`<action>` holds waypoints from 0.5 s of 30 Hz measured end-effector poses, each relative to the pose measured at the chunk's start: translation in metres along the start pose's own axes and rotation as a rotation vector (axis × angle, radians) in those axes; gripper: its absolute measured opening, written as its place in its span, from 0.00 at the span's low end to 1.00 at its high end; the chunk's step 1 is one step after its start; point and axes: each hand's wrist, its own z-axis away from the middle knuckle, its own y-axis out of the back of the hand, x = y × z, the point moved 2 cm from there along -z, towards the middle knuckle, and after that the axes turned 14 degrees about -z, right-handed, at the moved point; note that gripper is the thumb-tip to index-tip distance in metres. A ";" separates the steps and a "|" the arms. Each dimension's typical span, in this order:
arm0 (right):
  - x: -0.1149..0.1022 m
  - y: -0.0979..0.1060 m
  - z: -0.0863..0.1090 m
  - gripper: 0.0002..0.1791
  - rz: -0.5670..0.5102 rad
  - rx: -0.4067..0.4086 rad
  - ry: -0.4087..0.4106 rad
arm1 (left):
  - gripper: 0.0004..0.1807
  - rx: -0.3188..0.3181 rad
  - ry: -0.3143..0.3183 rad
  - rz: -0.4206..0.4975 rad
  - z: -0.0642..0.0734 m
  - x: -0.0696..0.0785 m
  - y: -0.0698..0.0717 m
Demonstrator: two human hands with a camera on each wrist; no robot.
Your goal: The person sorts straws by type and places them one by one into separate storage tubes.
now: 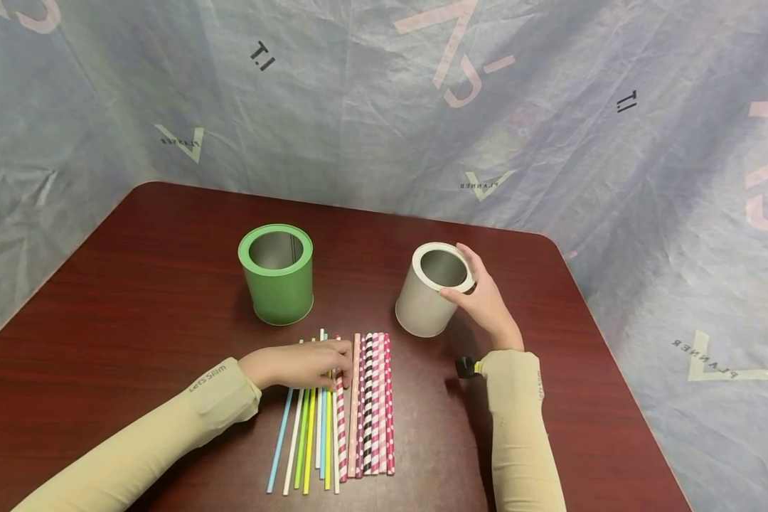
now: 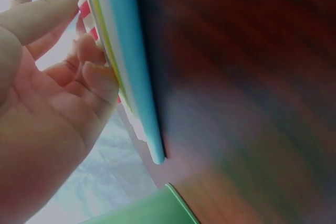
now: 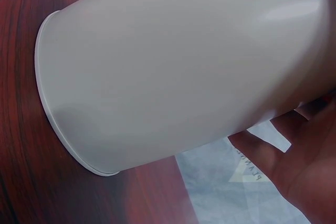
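My left hand [image 1: 307,364] is low over a row of straws, its thumb and fingers curled about a red-and-white striped straw [image 1: 342,441]. Its fingertips partly hide the contact. Thin plain straws in blue [image 1: 280,441], white, green and yellow lie under and left of it. To its right are thicker patterned straws [image 1: 375,405]. My right hand [image 1: 483,299] grips the rim of a white can [image 1: 422,306], thumb at the near side and fingers at the far side. The can leans towards that hand, its open mouth up. A green can [image 1: 280,291] stands upright behind the straws.
The dark red wooden table [image 1: 134,320] has rounded far corners. A grey printed curtain [image 1: 358,107] hangs behind it and along its sides. A small black device [image 1: 466,367] is worn at the right wrist.
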 end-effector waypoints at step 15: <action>-0.001 0.000 0.000 0.49 0.006 -0.001 0.006 | 0.08 0.007 -0.058 -0.018 0.002 0.004 0.003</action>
